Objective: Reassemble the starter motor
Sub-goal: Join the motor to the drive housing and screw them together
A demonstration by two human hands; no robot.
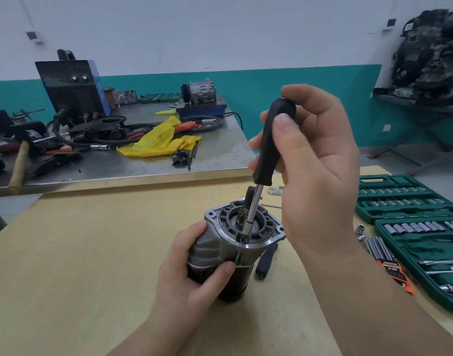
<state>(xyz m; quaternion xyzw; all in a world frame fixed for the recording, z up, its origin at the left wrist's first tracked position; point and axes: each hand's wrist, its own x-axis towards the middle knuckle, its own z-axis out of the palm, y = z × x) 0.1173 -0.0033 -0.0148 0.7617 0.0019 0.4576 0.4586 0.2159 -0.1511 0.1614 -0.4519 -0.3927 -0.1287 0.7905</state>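
Note:
The starter motor [235, 242] stands upright on the wooden table [92, 253], grey housing above a black cylindrical body. My left hand [192, 268] grips its side. A screwdriver [269, 150] with a black handle and chrome shaft is held near vertical in my right hand [315, 160]. The tip sits on a screw at the front of the black round plate inside the housing's open top. A dark shaft sticks up from the plate's centre.
A green socket set case [415, 227] lies open at the right, with an orange-handled bit holder beside it. A black tool handle [265, 263] lies just behind the motor. The metal bench [169, 160] beyond holds a yellow rag, cables, a hammer and a welder.

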